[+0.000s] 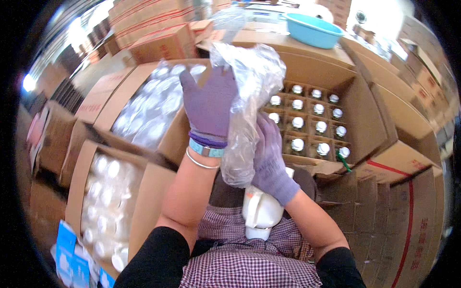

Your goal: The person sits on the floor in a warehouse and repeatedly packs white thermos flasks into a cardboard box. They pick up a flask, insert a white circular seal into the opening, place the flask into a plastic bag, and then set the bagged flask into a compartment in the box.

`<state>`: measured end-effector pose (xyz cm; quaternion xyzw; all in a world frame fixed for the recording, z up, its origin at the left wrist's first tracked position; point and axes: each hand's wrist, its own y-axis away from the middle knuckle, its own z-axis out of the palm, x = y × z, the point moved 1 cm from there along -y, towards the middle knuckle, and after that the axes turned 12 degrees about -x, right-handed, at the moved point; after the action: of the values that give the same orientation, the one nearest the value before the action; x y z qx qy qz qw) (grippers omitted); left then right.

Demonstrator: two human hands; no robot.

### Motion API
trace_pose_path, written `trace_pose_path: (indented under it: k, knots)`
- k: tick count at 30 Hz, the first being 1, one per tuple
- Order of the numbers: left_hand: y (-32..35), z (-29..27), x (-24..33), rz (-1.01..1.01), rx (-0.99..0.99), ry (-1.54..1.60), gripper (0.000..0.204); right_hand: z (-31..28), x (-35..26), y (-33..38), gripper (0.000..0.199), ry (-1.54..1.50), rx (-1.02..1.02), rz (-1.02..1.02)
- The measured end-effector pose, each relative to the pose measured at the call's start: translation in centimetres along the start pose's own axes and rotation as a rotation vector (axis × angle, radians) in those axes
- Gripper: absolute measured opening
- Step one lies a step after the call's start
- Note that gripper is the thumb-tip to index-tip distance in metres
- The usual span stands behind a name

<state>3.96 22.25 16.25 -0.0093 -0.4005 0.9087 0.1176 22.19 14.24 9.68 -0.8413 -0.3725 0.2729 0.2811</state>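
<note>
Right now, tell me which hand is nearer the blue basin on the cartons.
The left. The left hand is raised high on the clear plastic bag, below and left of the blue basin. The right hand grips the bag lower down, farther from it.

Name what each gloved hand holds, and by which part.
Both hold a clear plastic bag: left hand grips its upper part, right hand its lower part, above a white jug.

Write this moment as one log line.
left hand: holds plastic bag | right hand: on bag | white jug: below | open box: behind
</note>
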Motion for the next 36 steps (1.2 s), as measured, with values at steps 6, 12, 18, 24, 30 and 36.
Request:
trace_pose_path:
  k: [6,12,18,24,30,36]
  knots:
    - [-0.7,1.3,-5.3,-0.154,0.221,-1.164,0.081,-2.0,9.0,-2.4,0.047,-0.748,0.222,0.483]
    - [4.9,-4.6,-7.2,-0.396,0.25,-1.782,0.067,-1.5,10.2,-0.5,0.028,-1.051,-0.114,0.448]
    - [8.5,-7.7,-5.4,-0.149,0.7,-0.824,0.034,-0.9,11.6,3.1,0.028,-0.627,-0.443,0.545]
    - [12.2,-10.1,-3.9,-0.24,0.666,-0.7,0.031,0.5,16.1,9.1,0.021,-0.152,-0.181,0.649]
    - [18.6,-8.8,-4.3,-0.328,0.739,-1.176,0.043,-2.8,9.7,12.3,0.021,-0.342,-0.247,0.474]
    - [20.2,-1.2,-5.7,-0.542,0.259,-1.516,0.013,-6.3,3.0,15.4,0.016,-0.261,-0.3,0.239]
